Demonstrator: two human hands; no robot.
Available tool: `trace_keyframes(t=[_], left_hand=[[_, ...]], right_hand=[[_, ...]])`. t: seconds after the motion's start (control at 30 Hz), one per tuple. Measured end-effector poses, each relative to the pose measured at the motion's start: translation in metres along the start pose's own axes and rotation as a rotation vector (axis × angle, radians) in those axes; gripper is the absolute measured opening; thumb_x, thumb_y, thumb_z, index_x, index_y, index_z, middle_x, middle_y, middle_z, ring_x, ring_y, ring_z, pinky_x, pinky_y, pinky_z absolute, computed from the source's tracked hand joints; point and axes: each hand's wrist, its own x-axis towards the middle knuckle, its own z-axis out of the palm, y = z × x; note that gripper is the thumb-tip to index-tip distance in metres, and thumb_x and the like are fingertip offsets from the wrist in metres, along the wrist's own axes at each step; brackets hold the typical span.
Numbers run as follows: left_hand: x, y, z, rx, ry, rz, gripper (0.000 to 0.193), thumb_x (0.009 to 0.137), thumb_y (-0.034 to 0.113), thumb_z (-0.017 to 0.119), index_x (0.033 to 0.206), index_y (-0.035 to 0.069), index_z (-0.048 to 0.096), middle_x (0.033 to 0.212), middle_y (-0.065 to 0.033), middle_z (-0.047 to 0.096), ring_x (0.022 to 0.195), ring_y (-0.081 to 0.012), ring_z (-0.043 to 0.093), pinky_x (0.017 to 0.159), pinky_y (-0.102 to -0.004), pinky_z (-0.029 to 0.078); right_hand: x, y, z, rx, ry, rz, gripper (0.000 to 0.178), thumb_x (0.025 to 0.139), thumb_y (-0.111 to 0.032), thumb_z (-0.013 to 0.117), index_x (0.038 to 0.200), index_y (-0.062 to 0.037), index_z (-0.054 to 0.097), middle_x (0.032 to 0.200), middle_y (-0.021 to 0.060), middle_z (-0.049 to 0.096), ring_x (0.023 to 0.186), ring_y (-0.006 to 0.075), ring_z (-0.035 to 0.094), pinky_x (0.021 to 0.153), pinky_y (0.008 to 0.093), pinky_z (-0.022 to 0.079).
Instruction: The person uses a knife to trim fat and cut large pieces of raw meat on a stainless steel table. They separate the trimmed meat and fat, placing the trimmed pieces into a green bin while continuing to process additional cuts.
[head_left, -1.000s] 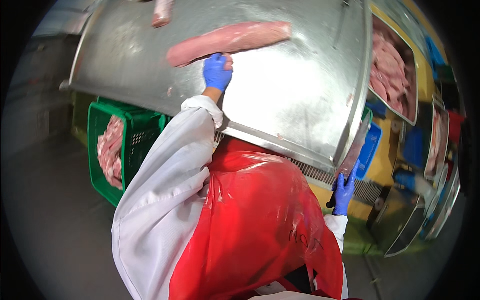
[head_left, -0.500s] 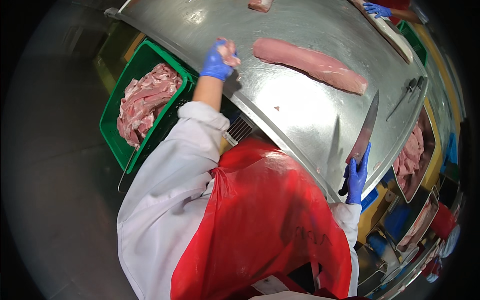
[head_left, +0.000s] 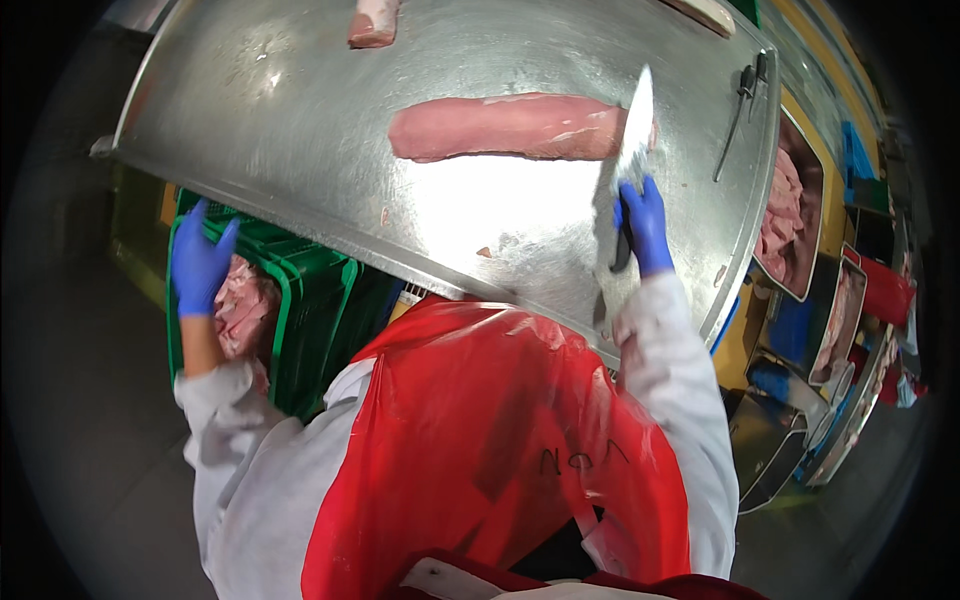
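My left hand [head_left: 201, 262], in a blue glove, is over the green crate [head_left: 285, 300] with fingers and thumb apart and nothing in it. Pink meat trimmings [head_left: 245, 308] lie inside that crate, partly hidden by the hand and forearm. My right hand [head_left: 645, 226], gloved in blue too, grips a long knife [head_left: 635, 140] by its black handle, blade pointing away from me. The blade passes over the right end of a long trimmed pork loin [head_left: 500, 127], which lies across the steel table [head_left: 320, 130]; I cannot tell whether they touch.
Another piece of meat [head_left: 374, 24] lies at the far edge of view. A second knife and a thin black-handled tool [head_left: 738, 110] rest near the table's right edge. Beyond it stands a metal tub [head_left: 785, 215] of meat. A small scrap [head_left: 484, 252] lies near the front edge.
My left hand has gone from the table edge to the crate and let go of a meat scrap. The knife in my right hand has come over to the loin's end. The view has turned.
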Motion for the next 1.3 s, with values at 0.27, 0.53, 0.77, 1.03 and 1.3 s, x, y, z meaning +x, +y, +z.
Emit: trace_keyframes(t=[0.27,0.53,0.77,1.03,1.3], left_hand=[[0.182,0.279,0.228,-0.416,-0.473,0.360,0.059,0.091,0.051,0.056,0.130,0.008,0.059,0.133,-0.0182,0.058,0.120,-0.0369,0.056,0.103,-0.0435,0.044],[0.156,0.391,0.214,-0.484,-0.922,0.663,0.051,0.084,0.048,0.066,0.106,0.003,0.069,0.103,-0.0165,0.070,0.092,-0.0309,0.066,0.085,-0.0403,0.050],[0.158,0.487,0.239,-0.854,-0.814,0.522,0.020,0.080,0.022,0.074,0.085,0.003,0.073,0.074,-0.0078,0.068,0.068,-0.0143,0.060,0.066,-0.0302,0.051],[0.138,0.488,0.245,-0.877,-0.771,0.426,0.016,0.078,0.021,0.068,0.075,0.005,0.072,0.075,-0.0114,0.071,0.067,-0.0226,0.064,0.068,-0.0349,0.052],[0.123,0.486,0.208,-0.862,-0.526,0.518,0.016,0.087,0.015,0.061,0.081,0.002,0.067,0.071,-0.0129,0.065,0.063,-0.0218,0.059,0.065,-0.0361,0.049]], right_hand=[[0.099,-0.016,0.056,-0.663,0.382,-0.032,0.040,0.090,-0.029,0.053,0.114,0.0026,0.055,0.103,0.0332,0.065,0.099,0.0480,0.064,0.086,0.0493,0.050],[0.036,0.017,-0.008,-0.740,0.375,0.044,0.032,0.093,-0.024,0.052,0.113,-0.0005,0.048,0.096,0.0348,0.064,0.091,0.0518,0.063,0.079,0.0551,0.049],[0.012,0.016,-0.020,-0.772,0.420,-0.004,0.028,0.094,-0.023,0.052,0.111,-0.0012,0.048,0.093,0.0326,0.066,0.087,0.0511,0.063,0.075,0.0548,0.050],[-0.002,0.023,-0.039,-0.696,0.362,-0.033,0.029,0.095,-0.024,0.054,0.112,0.0003,0.051,0.089,0.0285,0.067,0.082,0.0451,0.067,0.072,0.0506,0.051],[0.012,-0.040,-0.009,-0.411,0.120,-0.022,0.043,0.094,-0.021,0.055,0.133,-0.0018,0.048,0.076,0.0144,0.066,0.057,0.0166,0.063,0.053,0.0333,0.051]])
